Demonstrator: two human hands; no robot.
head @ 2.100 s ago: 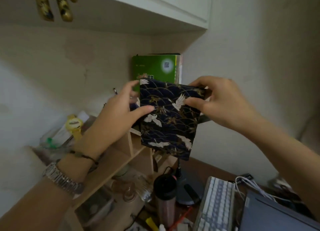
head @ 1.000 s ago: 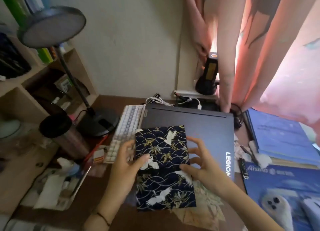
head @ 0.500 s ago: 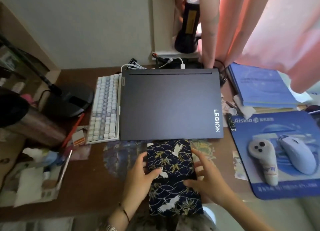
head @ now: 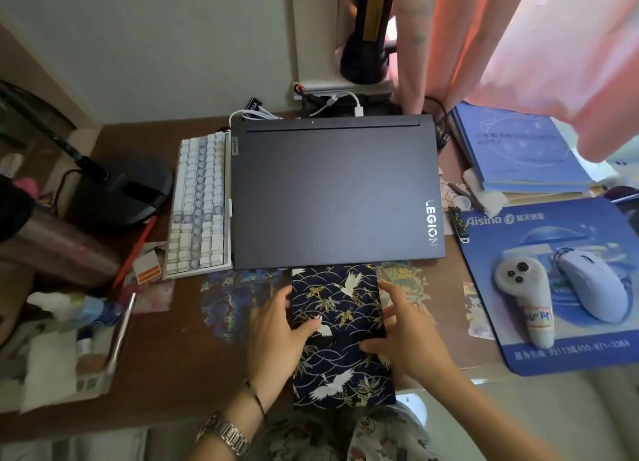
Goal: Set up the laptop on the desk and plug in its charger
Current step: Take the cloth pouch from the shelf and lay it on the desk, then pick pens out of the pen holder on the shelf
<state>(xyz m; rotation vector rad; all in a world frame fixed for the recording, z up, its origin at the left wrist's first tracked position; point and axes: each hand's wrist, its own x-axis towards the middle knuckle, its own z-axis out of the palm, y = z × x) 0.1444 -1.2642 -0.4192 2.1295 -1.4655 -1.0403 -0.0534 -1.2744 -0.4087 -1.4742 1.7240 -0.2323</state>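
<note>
The navy crane-print cloth pouch (head: 340, 303), overhanging the near edge of the brown desk (head: 179, 357) before the closed dark-grey laptop (head: 332, 191) lying flat mid-desk, could slide off if the left hand (head: 276, 325) pinching its side lets go, since the right hand (head: 408, 332) merely touches it, fingers spread.

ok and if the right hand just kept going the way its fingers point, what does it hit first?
The laptop, at its near edge. The right hand rests on the pouch, fingers aimed forward and slightly left, with the closed laptop just beyond. Height is unclear; it might pass over it.
</note>
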